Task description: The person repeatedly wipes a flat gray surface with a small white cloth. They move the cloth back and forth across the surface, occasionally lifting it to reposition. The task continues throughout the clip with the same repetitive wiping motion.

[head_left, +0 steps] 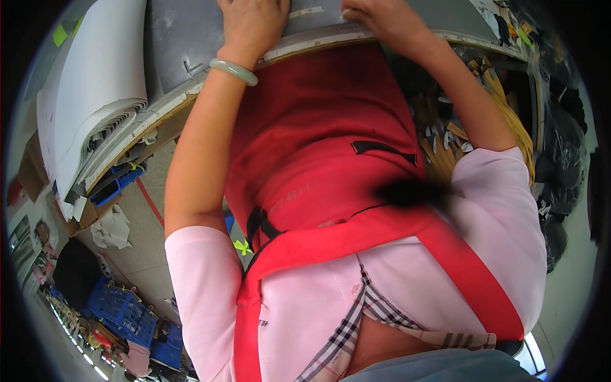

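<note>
At the top edge of the head view, my left hand (256, 24) rests on a grey work surface (181, 44). Its fingers run out of the picture, and a pale green bangle (234, 72) circles the wrist. To the right, my right hand (377, 18) is on the same surface near the front edge, with its fingers curled in. A small whitish bit shows at those fingertips, too small to name. Between the hands a pale strip (307, 12) lies on the grey top. A small L-shaped mark or piece (190, 67) is left of my left wrist.
A thick roll of white sheet material (102, 83) lies at the table's left end. Brown strips and scraps (449, 143) fill the space under the table at right. Blue plastic crates (124, 309) stand on the floor at lower left. Dark plastic bags (560, 172) hang at far right.
</note>
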{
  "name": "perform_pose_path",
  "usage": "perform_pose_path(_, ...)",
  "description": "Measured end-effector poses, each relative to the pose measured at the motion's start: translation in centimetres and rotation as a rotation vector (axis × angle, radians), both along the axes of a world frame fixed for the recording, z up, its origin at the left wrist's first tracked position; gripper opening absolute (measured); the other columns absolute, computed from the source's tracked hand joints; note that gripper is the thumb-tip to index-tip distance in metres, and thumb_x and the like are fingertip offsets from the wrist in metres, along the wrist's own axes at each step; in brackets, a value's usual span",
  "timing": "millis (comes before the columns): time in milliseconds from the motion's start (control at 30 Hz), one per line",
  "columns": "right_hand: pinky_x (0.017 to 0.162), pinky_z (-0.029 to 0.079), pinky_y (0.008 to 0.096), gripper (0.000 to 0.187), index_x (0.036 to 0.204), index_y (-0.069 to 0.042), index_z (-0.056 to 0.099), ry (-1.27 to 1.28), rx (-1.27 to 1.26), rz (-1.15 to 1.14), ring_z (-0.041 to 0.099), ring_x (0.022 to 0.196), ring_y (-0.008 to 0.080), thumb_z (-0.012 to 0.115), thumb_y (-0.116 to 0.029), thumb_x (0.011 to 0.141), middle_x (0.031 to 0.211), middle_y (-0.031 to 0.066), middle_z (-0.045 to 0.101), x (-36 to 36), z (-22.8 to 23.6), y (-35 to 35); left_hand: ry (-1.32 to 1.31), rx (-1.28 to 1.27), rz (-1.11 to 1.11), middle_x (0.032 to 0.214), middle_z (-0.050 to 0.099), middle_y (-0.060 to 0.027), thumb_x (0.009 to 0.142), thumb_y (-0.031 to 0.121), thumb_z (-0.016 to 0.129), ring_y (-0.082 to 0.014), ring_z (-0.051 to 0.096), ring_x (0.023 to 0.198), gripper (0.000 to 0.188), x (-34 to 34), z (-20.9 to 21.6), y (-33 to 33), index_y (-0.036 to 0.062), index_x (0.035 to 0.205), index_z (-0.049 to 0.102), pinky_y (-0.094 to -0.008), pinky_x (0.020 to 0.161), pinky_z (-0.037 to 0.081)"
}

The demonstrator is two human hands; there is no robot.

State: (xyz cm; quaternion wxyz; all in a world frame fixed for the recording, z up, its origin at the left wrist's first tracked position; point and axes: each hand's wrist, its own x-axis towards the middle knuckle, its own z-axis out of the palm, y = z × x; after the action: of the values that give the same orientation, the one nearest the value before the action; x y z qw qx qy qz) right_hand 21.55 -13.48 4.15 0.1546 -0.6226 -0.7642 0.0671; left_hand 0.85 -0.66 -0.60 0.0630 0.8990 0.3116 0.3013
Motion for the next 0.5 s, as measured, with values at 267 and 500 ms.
perform_pose_path(267, 0.068, 0.053, 0.0396, 0.02, 0.096, 0.003, 0.063, 0.523, -0.224, -0.425, 0.067, 0.071, 0.0253, 0.064, -0.017, 0.092, 0.077, 0.014, 0.066, 0.3, 1.1, -0.2, -0.008, 0.013, 0.011, 0.118, 0.061, -0.0133, 0.099, 0.022, 0.059, -0.0351, 0.058, 0.115, 0.024, 0.1, -0.4, 0.1, 0.0098, 0.119, 0.066, -0.0594, 0.111, 0.035)
perform_pose_path(500, 0.064, 0.053, 0.0358, 0.021, 0.098, 0.002, 0.065, 0.22, -0.335, -0.226, 0.066, 0.068, 0.02, 0.064, -0.018, 0.094, 0.075, 0.0104, 0.067, 1.9, 1.9, 1.4, -0.015, 0.003, 0.009, 0.116, 0.061, -0.0131, 0.098, 0.021, 0.061, -0.035, 0.058, 0.113, 0.024, 0.0, 0.1, 0.1, 0.0093, 0.118, 0.066, -0.0584, 0.111, 0.036)
